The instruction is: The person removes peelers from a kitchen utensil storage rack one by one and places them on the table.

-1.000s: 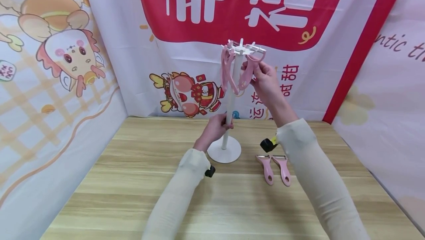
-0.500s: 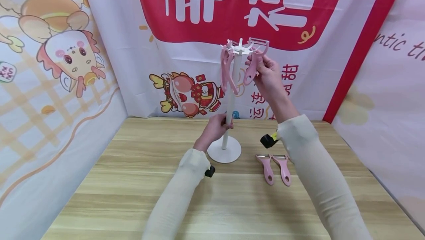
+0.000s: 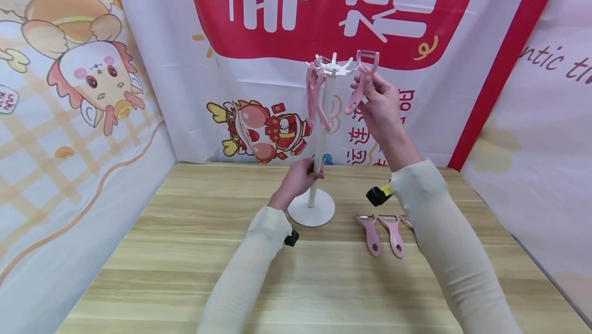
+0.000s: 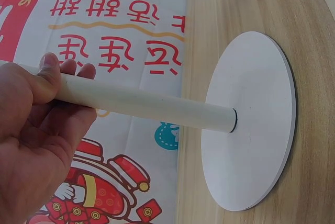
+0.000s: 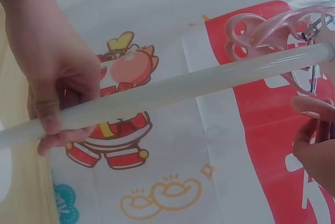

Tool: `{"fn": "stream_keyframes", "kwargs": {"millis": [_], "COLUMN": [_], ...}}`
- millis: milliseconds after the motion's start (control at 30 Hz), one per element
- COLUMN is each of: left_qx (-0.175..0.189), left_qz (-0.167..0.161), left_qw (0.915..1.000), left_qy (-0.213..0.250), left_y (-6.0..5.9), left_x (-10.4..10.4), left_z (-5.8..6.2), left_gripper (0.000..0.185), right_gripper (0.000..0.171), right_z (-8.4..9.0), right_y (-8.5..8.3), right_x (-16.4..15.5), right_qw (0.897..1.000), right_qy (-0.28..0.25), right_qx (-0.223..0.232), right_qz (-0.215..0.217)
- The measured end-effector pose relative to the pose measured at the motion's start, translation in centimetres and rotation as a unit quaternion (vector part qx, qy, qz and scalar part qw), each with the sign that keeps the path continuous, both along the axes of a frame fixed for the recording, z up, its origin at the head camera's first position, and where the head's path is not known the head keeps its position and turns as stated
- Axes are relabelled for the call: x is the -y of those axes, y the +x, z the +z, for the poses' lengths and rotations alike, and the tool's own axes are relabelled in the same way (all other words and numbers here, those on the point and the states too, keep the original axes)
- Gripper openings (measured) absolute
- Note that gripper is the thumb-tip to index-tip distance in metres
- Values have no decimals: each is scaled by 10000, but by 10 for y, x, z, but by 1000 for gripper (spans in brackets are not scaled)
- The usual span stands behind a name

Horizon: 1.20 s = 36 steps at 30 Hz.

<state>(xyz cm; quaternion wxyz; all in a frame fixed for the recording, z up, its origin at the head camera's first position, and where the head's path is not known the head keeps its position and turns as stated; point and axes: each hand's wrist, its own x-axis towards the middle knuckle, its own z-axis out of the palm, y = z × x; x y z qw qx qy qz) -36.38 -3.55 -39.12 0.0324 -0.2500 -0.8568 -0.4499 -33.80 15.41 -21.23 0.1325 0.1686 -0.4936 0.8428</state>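
Observation:
A white stand (image 3: 326, 105) with a round base and a ring of hooks on top stands upright on the table. My left hand (image 3: 300, 175) grips its pole above the base, thumb and fingers curled round it, as the left wrist view also shows. Up beside the hooks, on their right, my right hand (image 3: 380, 103) pinches a pink peeler (image 3: 360, 90) by its handle, blade end up. Pink peelers (image 3: 315, 97) hang from the hooks on the left side; they overlap. In the right wrist view the right hand (image 5: 318, 150) is partly cut off at the edge.
More pink peelers lie on the table right of the base: one peeler (image 3: 370, 236), a second peeler (image 3: 393, 236), and a third partly hidden by the right sleeve (image 3: 444, 221). A printed cloth (image 3: 259, 82) hangs behind the wooden table (image 3: 185, 252).
The peeler in my right hand has come away from the hooks, moving right and slightly up, its blade now raised. My left hand has stayed on the pole.

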Motion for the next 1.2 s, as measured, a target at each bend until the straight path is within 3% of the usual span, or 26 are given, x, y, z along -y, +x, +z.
{"fn": "stream_keyframes", "kwargs": {"millis": [233,533,667,867,1200], "left_qx": [63,191,254,324,410], "left_qz": [-6,35,63,112,126], "left_qw": [10000,9998,9997,9994,9990], "left_qy": [16,31,40,45,109], "left_y": [0,1,1,1,2], "left_x": [-1,-1,-1,-2,-2], "left_z": [-1,-1,0,1,2], "left_gripper": [3,3,8,4,6], "right_gripper": [24,26,18,24,13], "right_z": [-4,-7,-12,-21,-30], "right_y": [2,9,13,19,27], "right_x": [-5,-14,-18,-24,-33], "right_qw": [9997,9974,9983,9999,9989], "right_qy": [-212,-609,-517,44,-92], "right_qx": [105,336,135,-92,-303], "right_qz": [21,213,222,38,346]}}
